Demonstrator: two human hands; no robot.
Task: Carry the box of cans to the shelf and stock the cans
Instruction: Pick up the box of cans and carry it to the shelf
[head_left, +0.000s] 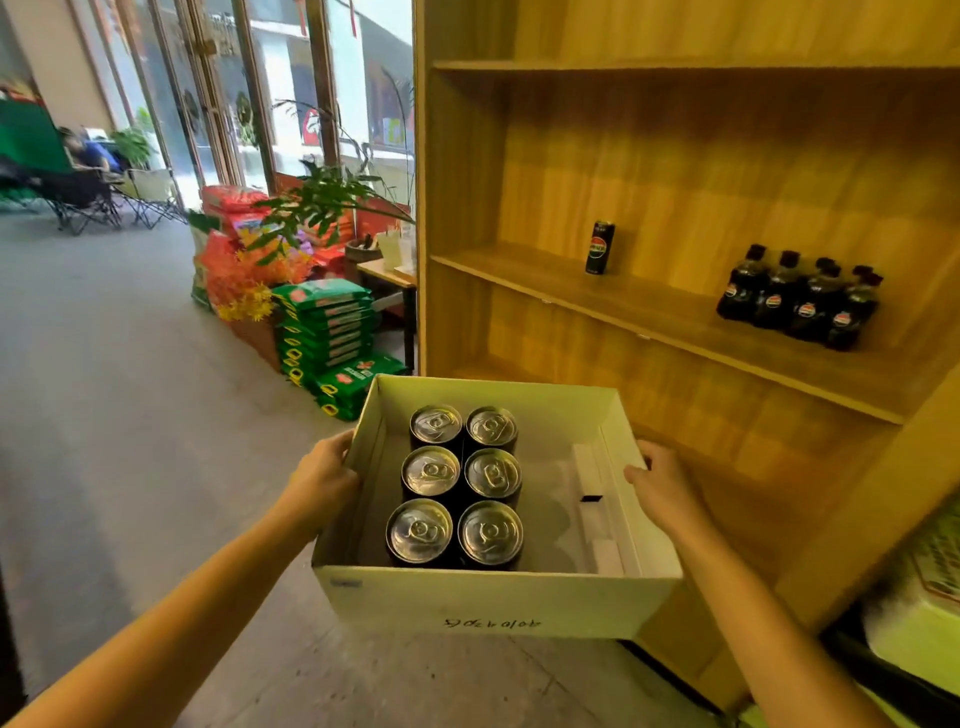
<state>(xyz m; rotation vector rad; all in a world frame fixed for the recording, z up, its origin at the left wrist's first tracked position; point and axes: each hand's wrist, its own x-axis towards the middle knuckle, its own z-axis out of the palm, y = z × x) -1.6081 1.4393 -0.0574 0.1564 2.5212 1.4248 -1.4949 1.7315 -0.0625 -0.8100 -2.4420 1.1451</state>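
Nearest the camera, two bare forearms reach forward from about seven and five o'clock to an open white box (483, 597), held in the air just in front of the body at six o'clock. The left hand (322, 480) clasps the left wall, fingers wrapped around the outside, and the right hand (662, 486) clamps the right wall, thumb hooked over the rim; both are closed on the box. Inside stand six cans (460, 486) in two rows of three, upright and touching, crowded toward the left half, so the load probably sits heavier on the left hand. Full cans would make the box fairly heavy, and thin cardboard walls may flex, so supporting it from underneath looks safer than pinching the sides. The cans themselves are stiff, smooth and likely slippery; each is best taken around its body, not by the lid. A folded white insert (602, 512) lies along the right inside wall. Beyond, from twelve to three o'clock, rises a wooden shelf (675, 322), close ahead. On its middle board stand a single can (600, 247) at one o'clock and a pack of dark bottles (800, 299) at two. At eleven o'clock, farther off, green bags (327, 325) are stacked on the floor.
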